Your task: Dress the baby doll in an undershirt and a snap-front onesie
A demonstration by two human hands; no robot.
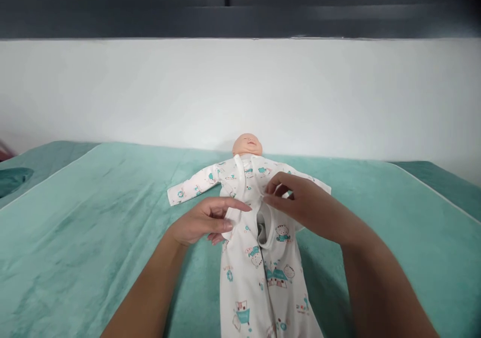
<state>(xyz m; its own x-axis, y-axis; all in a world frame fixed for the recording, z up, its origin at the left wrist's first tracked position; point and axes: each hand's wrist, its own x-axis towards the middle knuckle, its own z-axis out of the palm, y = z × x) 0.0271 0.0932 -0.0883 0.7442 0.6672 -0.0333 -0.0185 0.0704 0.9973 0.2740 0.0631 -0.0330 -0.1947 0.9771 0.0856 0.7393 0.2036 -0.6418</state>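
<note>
A baby doll [248, 144] lies on its back with its head toward the wall. It wears a white printed baby romper [244, 268] with long sleeves spread to both sides. The front parts at the chest, and a gap shows at the waist. My right hand [291, 192] pinches the romper's front edge between thumb and fingers, just right of the middle. Over the left side of the waist, my left hand [210, 220] has its index finger stretched out and thumb apart, resting at or just above the cloth.
A green plush cover [112, 217] spreads under the doll, with fold lines near both sides. Behind it rises a white wall [150, 92], topped by a dark window frame [112, 12]. Dark green fabric [15, 180] lies at the far left.
</note>
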